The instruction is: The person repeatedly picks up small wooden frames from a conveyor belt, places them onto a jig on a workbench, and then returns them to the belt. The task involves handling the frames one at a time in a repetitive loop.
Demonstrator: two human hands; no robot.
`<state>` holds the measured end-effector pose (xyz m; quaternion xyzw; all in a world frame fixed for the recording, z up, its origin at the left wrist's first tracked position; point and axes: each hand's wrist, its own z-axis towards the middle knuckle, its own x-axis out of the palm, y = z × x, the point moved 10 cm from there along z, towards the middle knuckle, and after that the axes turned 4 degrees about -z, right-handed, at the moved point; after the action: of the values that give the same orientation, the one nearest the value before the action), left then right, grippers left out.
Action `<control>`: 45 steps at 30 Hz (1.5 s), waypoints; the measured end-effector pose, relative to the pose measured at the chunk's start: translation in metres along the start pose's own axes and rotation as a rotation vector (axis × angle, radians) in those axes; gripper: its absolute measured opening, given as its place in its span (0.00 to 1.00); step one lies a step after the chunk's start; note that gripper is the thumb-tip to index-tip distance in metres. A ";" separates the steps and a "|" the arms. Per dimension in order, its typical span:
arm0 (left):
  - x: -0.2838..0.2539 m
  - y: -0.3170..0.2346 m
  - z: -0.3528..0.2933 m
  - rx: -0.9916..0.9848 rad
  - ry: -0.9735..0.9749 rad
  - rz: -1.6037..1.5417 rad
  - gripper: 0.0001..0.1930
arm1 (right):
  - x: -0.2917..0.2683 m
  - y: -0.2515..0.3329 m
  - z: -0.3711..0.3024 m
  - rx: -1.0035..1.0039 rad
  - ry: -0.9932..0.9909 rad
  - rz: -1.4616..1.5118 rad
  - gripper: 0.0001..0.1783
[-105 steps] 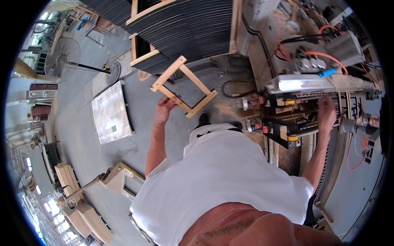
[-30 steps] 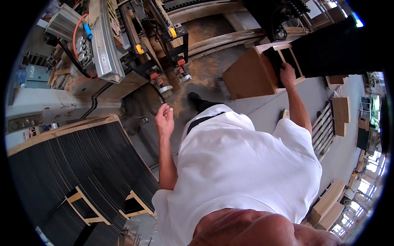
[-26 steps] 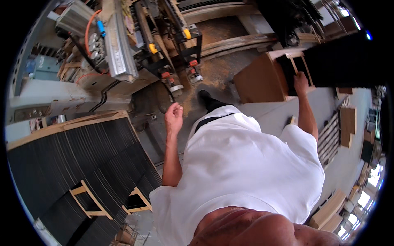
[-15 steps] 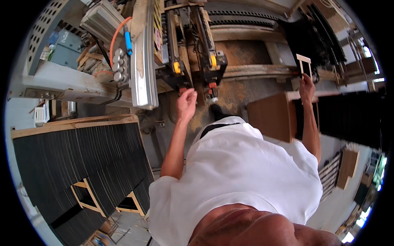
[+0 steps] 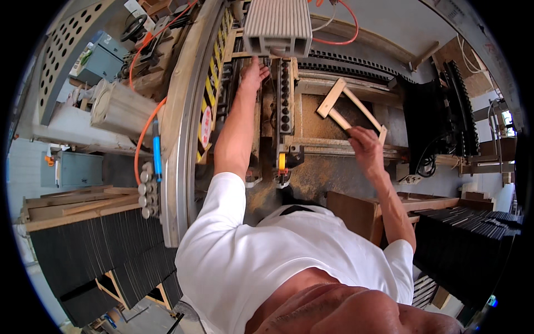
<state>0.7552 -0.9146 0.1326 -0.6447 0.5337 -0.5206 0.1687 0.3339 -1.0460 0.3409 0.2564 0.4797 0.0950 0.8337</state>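
1 wooden frame (image 5: 351,108) is being gripped in the right hand (image 5: 364,147) above the sawdust-covered machine bed (image 5: 328,167), not yet set down; the left hand (image 5: 253,75), fingers spread, is being pressed against the machine.

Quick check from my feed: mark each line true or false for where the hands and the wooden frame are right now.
1. The right hand holds a wooden frame. True.
2. The left hand also grips the frame. False: it reaches up to the machine, under the ribbed grey housing, well apart from the frame.
3. The frame is over the sawdust-covered bed. True.
4. Stacks of dark panels lie only on the person's left. False: a second stack sits at the right.
5. The frame lies flat, untouched. False: it is in the right hand's grip.
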 end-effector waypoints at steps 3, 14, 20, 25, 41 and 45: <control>0.008 -0.004 0.043 0.014 0.068 -0.154 0.11 | 0.010 0.020 0.021 -0.052 0.069 0.042 0.14; -0.055 0.057 -0.199 -0.043 0.006 -0.179 0.11 | 0.120 0.082 0.112 -0.464 0.180 0.041 0.14; -0.148 0.082 -0.381 -0.075 -0.122 -0.108 0.12 | 0.240 0.122 0.150 -0.690 0.205 -0.096 0.16; -0.190 0.089 -0.458 -0.069 -0.256 -0.061 0.13 | 0.276 0.112 0.183 -0.677 0.189 -0.344 0.20; -0.308 0.160 -0.491 -0.002 -0.664 -0.439 0.11 | 0.332 0.093 0.289 -0.666 0.259 -0.816 0.14; -0.324 0.183 -0.486 -0.045 -0.728 -0.438 0.09 | 0.332 0.094 0.291 -0.711 0.219 -0.776 0.14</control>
<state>0.2834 -0.5389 0.0269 -0.8880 0.3010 -0.2710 0.2176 0.7623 -0.9299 0.2588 -0.2492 0.5617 -0.0373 0.7880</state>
